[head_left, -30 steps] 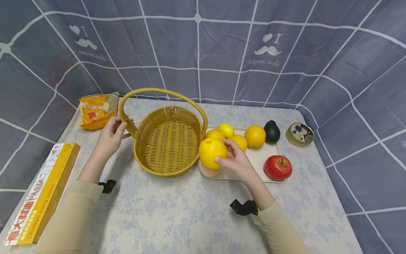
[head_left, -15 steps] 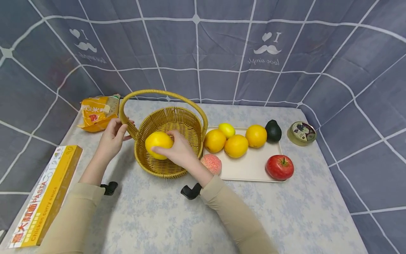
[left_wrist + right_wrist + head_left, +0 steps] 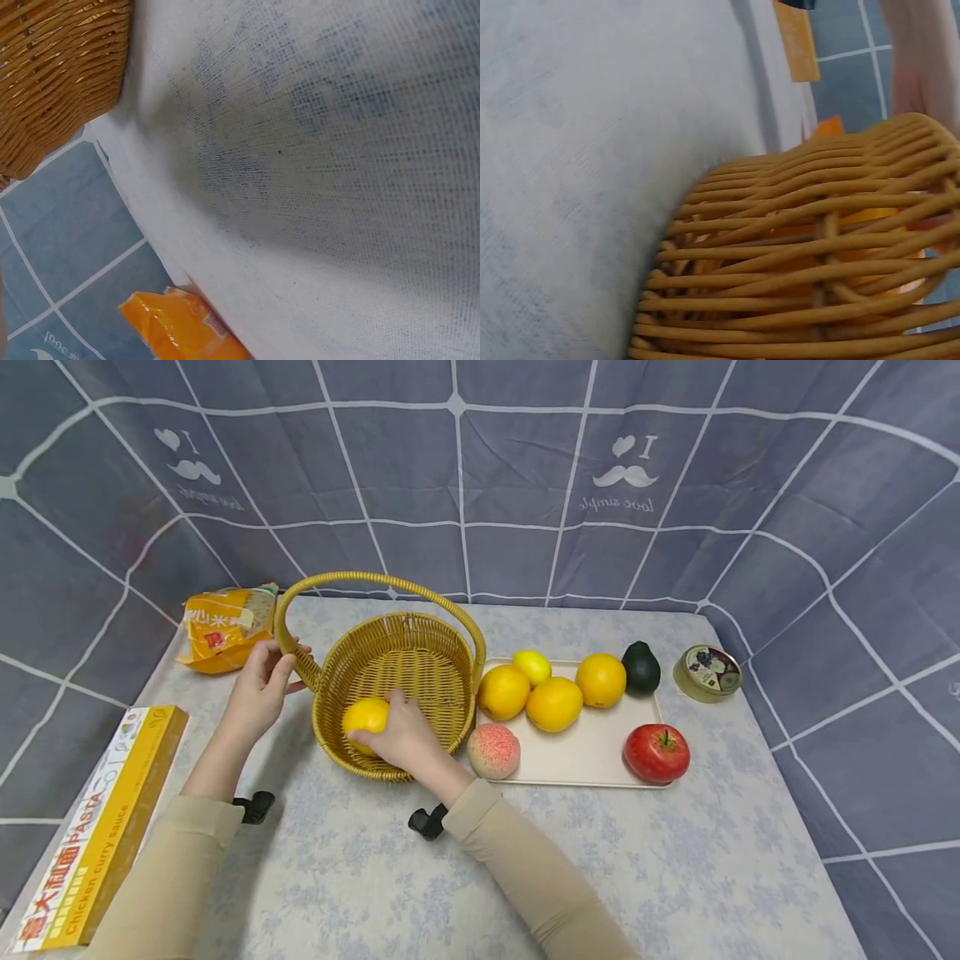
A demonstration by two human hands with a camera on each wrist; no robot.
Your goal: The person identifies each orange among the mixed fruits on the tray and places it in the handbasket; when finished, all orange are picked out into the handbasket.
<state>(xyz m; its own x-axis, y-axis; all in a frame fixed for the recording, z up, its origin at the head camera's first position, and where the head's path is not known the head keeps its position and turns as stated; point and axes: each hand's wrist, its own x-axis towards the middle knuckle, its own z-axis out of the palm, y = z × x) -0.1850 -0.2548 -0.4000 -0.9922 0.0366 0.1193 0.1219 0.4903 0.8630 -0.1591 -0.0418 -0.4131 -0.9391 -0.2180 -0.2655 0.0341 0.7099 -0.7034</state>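
Observation:
A round wicker basket (image 3: 408, 672) with a tall arched handle (image 3: 375, 577) stands on the table, left of the middle. My left hand (image 3: 258, 692) grips the handle's left base between thumb and fingers. Inside the basket, at the front left, my right hand (image 3: 405, 735) holds a yellow-orange orange (image 3: 366, 720) low near the wicker floor. In the right wrist view the basket wall (image 3: 810, 262) covers most of the hand and fruit. The left wrist view shows the basket's side (image 3: 60, 75) but hardly any of the left hand.
Right of the basket, a cream tray (image 3: 577, 764) bears several oranges (image 3: 554, 704), a lemon (image 3: 532, 667), a peach (image 3: 493, 751), an avocado (image 3: 641, 668) and a red apple (image 3: 657, 752). A round tin (image 3: 708, 674) stands farther right. Leftward are an orange bag (image 3: 227, 628) and a pasta box (image 3: 101, 827).
My right hand has carried the orange from over the tray leftward into the basket, then lowered it toward the floor. The left hand has stayed at the handle.

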